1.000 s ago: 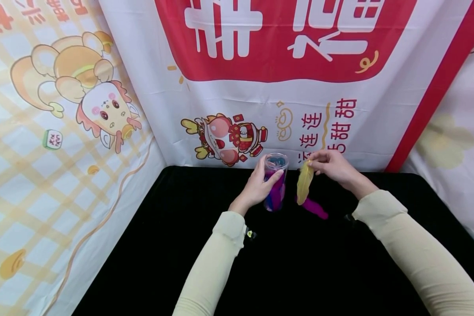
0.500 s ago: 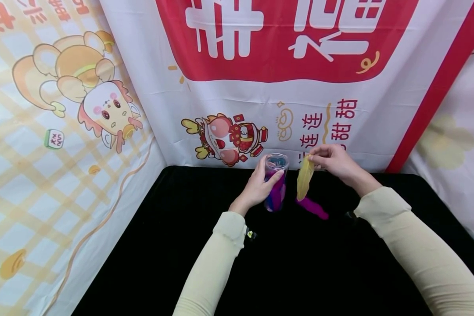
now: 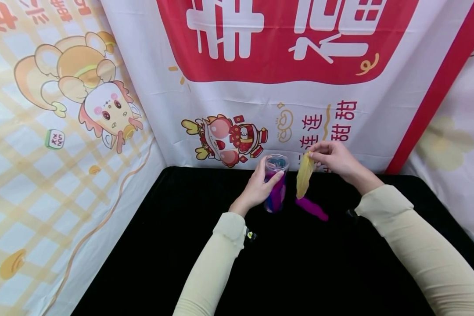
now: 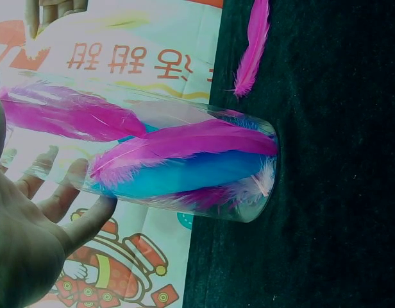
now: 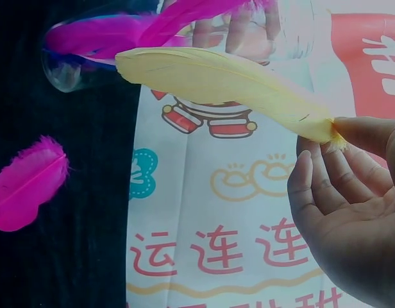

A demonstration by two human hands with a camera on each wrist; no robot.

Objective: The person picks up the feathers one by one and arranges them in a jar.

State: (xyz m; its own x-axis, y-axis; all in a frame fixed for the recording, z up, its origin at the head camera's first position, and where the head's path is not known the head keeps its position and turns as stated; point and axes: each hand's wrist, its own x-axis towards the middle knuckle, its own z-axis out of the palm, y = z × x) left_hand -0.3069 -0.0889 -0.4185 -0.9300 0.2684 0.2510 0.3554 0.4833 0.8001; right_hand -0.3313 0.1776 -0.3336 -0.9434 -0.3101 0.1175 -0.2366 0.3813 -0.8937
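Note:
My left hand (image 3: 256, 186) grips a clear glass jar (image 4: 255, 208) around its upper part. Inside the jar are several feathers, magenta, blue and pale ones, seen through the wall in the left wrist view. Between thumb and fingertips, my right hand (image 3: 335, 162) pinches a yellow feather (image 5: 217, 77) by one end. The feather hangs downward just right of the jar in the head view, about level with the jar's body. On the black cloth below it lies a loose magenta feather (image 3: 313, 209).
A black cloth (image 3: 300, 263) covers the table. Behind it rises a white and red printed curtain (image 3: 229, 96), close to the jar and the right hand. Another printed curtain (image 3: 63, 175) borders the left side.
My right hand has risen a little and shifted slightly right, lifting the yellow feather further above the magenta one on the cloth. The left hand and jar stay in place.

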